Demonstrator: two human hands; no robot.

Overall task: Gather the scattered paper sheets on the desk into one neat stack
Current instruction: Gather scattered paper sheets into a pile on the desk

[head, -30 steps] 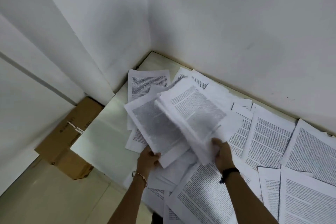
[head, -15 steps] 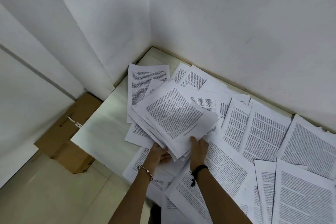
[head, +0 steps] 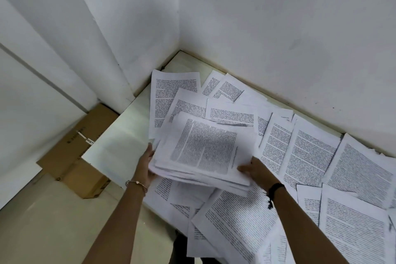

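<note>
Paper stack [head: 205, 150] is mid-frame, held over the desk [head: 115, 146]. Left hand [head: 145, 163] grips its left edge, fingers tucked underneath; right hand [head: 256, 172] pinches the lower right corner, thumb on top. Loose sheets [head: 310, 152] cover the right side.

One head-worn wide-angle cam, looking fwd & down from over the near edge of the desk [head: 120, 150] toward the corner where the white walls [head: 278, 28] meet. Frame sits tilted, so the desk runs diagonally to lower right. Close range: forearms enter from the bottom, left hand [head: 147, 163] & right hand [head: 257, 172] near centre, gripping the paper stack [head: 205, 150]. Left part takes in floor [head: 42, 221] & cardboard box [head: 72, 156] below desk level.
</note>
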